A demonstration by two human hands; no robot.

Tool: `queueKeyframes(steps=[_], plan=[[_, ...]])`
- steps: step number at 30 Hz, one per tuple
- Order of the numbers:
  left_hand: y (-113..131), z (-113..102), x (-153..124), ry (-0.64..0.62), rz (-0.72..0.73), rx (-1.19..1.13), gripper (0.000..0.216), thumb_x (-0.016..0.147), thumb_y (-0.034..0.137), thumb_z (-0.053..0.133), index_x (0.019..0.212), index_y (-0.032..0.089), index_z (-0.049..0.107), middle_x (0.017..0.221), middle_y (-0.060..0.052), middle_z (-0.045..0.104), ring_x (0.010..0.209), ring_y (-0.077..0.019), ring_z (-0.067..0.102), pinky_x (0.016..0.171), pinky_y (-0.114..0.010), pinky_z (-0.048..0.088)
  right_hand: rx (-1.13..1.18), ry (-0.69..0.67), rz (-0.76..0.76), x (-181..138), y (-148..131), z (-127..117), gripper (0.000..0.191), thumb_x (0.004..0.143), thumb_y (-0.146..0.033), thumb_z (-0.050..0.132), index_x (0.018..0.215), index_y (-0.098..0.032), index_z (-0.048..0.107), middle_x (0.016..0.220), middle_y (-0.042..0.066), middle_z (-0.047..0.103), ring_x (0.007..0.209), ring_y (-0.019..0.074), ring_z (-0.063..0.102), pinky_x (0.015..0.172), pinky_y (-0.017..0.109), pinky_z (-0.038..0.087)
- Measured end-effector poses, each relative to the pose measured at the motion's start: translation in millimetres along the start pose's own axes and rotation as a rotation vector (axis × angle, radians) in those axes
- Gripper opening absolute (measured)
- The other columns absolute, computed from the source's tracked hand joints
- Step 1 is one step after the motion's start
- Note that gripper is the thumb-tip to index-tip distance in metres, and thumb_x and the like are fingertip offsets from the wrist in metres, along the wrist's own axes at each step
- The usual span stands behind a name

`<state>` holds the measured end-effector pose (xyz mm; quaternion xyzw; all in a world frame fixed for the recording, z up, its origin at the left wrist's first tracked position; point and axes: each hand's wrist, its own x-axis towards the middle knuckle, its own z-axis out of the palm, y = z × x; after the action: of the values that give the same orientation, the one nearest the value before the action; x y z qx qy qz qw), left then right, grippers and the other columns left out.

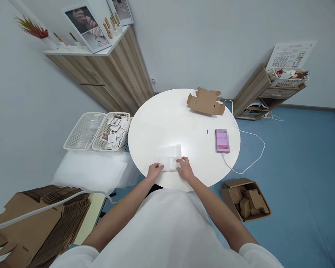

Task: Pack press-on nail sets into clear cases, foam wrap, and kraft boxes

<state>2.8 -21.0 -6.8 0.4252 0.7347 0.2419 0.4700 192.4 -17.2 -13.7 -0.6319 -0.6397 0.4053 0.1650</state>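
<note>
Your left hand (pixel 155 171) and right hand (pixel 185 169) touch opposite side edges of the folded white wrap (pixel 170 150), which lies on the round table (pixel 147 126) just below the centre of the frame. Your left fingers are narrow and your right ones bent and slightly apart, though whether either set pinches the wrap can't be told; a flattened carton (pixel 206 101) lies towards the table's upper right, above the phone (pixel 222 140).

The sheet (pixel 171 150) is translucent white, the desk (pixel 156 123) plain white, the device (pixel 222 139) pinkish purple, the flattened carton (pixel 206 101) brown, the floor (pixel 298 156) blue, the cabinet (pixel 125 70) streaked grey-brown.
</note>
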Motion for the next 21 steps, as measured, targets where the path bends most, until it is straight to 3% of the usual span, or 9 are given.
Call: queueKeyframes(steps=[4, 9, 12, 17, 21], plan=[[15, 12, -5, -0.059, 0.177, -0.029, 0.022, 0.066, 0.032, 0.058, 0.080, 0.016, 0.060, 0.068, -0.001, 0.057, 0.063, -0.0128, 0.052, 0.060, -0.025, 0.043, 0.009, 0.013, 0.000, 0, 1, 2, 0.041, 0.070, -0.014, 0.053, 0.109, -0.023, 0.051, 0.112, 0.007, 0.036, 0.092, 0.0183, 0.050, 0.079, 0.031, 0.044], [32, 34, -10, -0.122, 0.296, 0.175, 0.016, 0.068, 0.026, 0.054, 0.081, 0.018, 0.059, 0.067, 0.000, 0.055, 0.061, -0.0129, 0.051, 0.062, -0.027, 0.044, -0.005, 0.019, -0.032, 2, -1, 5, 0.039, 0.070, -0.012, 0.053, 0.107, -0.023, 0.052, 0.099, 0.006, 0.044, 0.090, 0.0177, 0.050, 0.078, 0.029, 0.043], [31, 43, -14, -0.155, 0.368, 0.313, 0.018, 0.073, 0.022, 0.047, 0.086, 0.018, 0.059, 0.072, -0.002, 0.056, 0.066, -0.0148, 0.052, 0.066, -0.029, 0.044, 0.026, 0.029, -0.028, 4, 1, 5, 0.039, 0.068, -0.011, 0.052, 0.106, -0.022, 0.053, 0.099, 0.005, 0.047, 0.092, 0.0172, 0.051, 0.078, 0.028, 0.043], [24, 50, -25, -0.195, 0.508, 0.549, 0.041, 0.070, 0.014, 0.046, 0.110, 0.017, 0.050, 0.095, -0.009, 0.051, 0.090, -0.0207, 0.050, 0.079, -0.035, 0.042, 0.130, 0.029, 0.013, 5, 1, 1, 0.035, 0.072, -0.016, 0.046, 0.106, -0.021, 0.053, 0.097, 0.004, 0.051, 0.086, 0.0135, 0.052, 0.078, 0.026, 0.042], [20, 49, -34, -0.253, 0.522, 0.726, 0.044, 0.065, 0.015, 0.051, 0.109, 0.016, 0.049, 0.102, -0.011, 0.047, 0.096, -0.0259, 0.046, 0.079, -0.039, 0.041, 0.061, 0.068, 0.089, 10, -6, 1, 0.025, 0.076, -0.031, 0.047, 0.098, -0.020, 0.054, 0.089, 0.003, 0.053, 0.077, 0.0141, 0.052, 0.070, 0.027, 0.041]])
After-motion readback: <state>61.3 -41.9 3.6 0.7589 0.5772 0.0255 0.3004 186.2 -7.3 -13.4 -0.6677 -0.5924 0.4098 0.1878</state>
